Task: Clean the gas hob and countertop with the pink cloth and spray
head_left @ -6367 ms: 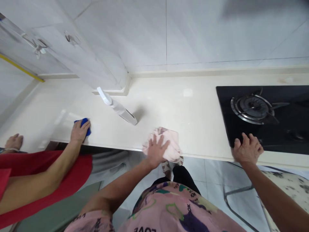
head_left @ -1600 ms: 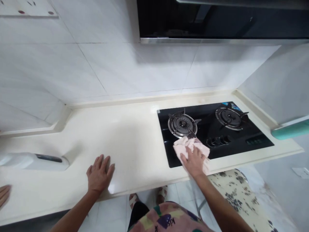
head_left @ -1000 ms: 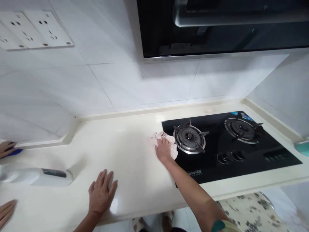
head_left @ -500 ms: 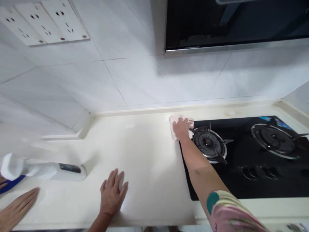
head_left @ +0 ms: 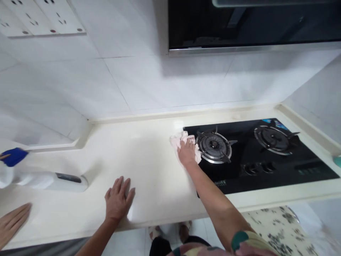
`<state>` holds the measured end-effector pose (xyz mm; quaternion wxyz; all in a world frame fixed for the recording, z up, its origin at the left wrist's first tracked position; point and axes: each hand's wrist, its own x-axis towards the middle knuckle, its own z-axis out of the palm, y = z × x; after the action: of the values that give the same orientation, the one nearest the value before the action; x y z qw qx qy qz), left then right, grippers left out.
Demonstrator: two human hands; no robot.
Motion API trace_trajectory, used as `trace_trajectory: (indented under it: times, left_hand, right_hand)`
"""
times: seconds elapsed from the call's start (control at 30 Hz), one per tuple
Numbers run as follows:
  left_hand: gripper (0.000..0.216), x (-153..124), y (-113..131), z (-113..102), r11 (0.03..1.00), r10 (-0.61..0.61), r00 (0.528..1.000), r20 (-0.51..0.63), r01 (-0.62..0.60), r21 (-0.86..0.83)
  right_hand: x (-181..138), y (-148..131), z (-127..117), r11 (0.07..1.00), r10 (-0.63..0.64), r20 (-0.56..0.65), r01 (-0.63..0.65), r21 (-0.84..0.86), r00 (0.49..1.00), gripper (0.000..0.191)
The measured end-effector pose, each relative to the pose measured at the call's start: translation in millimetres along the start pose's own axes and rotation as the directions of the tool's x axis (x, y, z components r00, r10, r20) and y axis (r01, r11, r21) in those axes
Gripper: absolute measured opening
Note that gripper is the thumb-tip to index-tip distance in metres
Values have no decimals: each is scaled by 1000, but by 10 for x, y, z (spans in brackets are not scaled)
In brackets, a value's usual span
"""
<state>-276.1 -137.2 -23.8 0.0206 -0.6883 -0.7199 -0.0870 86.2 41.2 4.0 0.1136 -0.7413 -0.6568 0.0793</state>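
My right hand [head_left: 187, 152] presses down on a pale pink cloth [head_left: 176, 140], which is bunched under and around the fingers. The cloth lies across the left edge of a black gas hob [head_left: 239, 177], close to the left burner [head_left: 215, 146]. My left hand [head_left: 118, 199] rests flat on the cream countertop [head_left: 149, 160], fingers spread, holding nothing. To its left a white bottle [head_left: 50, 180] with a dark strip lies or leans in view; its far end is cut by the frame edge.
Another person's hand [head_left: 14, 222] lies flat at the left. Behind the bottle is a blue object [head_left: 14, 156], with something tan against it. A dark range hood [head_left: 239, 28] hangs above the hob. Wall sockets [head_left: 61, 17] are at upper left, and a right burner [head_left: 274, 139] has raised prongs.
My right hand has drawn the cloth towards me along the hob's left edge. The blue object has moved back behind the bottle. The view has shifted; my left hand stays flat on the counter.
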Motion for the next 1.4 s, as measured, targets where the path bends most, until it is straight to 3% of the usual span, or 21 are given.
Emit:
trace_trajectory:
  times: [0.13, 0.27, 0.37, 0.43, 0.53, 0.6, 0.67, 0.77, 0.9, 1.07, 1.17, 1.23, 1.3, 1.4]
  left_hand:
    - [55, 31, 27, -36, 1000, 4, 1000, 26, -4, 20]
    - [55, 57, 31, -59, 1000, -8, 999, 49, 7, 27]
    - [57, 68, 34, -63, 1000, -15, 998, 68, 13, 27]
    - [58, 70, 44, -66, 1000, -18, 997, 72, 16, 24]
    - [56, 70, 65, -77, 999, -34, 996, 80, 33, 19]
    - [57, 71, 80, -90, 999, -41, 995, 89, 40, 19]
    - [58, 74, 92, -104, 999, -38, 994, 100, 36, 19]
    - [60, 79, 100, -113, 999, -28, 995, 99, 26, 18]
    - [60, 94, 95, -103, 999, -38, 995, 94, 36, 20]
    - [59, 114, 98, -106, 1000, -20, 997, 76, 19, 15]
    - [59, 114, 97, -112, 1000, -18, 997, 79, 16, 18]
    - [58, 109, 88, -108, 1000, -16, 997, 77, 14, 20]
    - [58, 104, 75, -102, 1000, -9, 997, 76, 7, 17]
    - [56, 99, 61, -102, 1000, -9, 997, 78, 9, -1]
  right_hand:
    - [-849, 326, 32, 990, -140, -25, 140, 5, 990, 48]
    - [-1565, 1057, -56, 979, -204, -133, 203, -27, 970, 41]
    - [-1805, 1810, -251, 989, -119, -184, 100, -109, 976, 40]
    - [-1822, 2265, -402, 986, 13, -219, -49, -158, 976, 45]
    - [-1739, 2617, -545, 943, 231, -299, -288, -165, 926, 51]
    - [-1682, 2561, -545, 917, 312, -320, -372, -146, 894, 52]
    - [-1641, 2316, -481, 925, 297, -301, -351, -144, 906, 51]
    - [-1563, 1793, -346, 975, 133, -249, -171, -138, 959, 48]
    - [-1328, 1169, -250, 998, -18, -176, 6, -66, 984, 44]
    - [-1125, 758, -240, 980, -182, -39, 185, 73, 982, 44]
    - [-1268, 890, -234, 947, -294, -21, 295, 132, 955, 38]
    - [-1454, 1203, -248, 926, -345, -48, 349, 145, 937, 35]
    - [-1643, 1653, -295, 942, -305, -102, 316, 114, 947, 34]
    - [-1815, 2318, -413, 991, -120, -199, 130, 37, 973, 42]
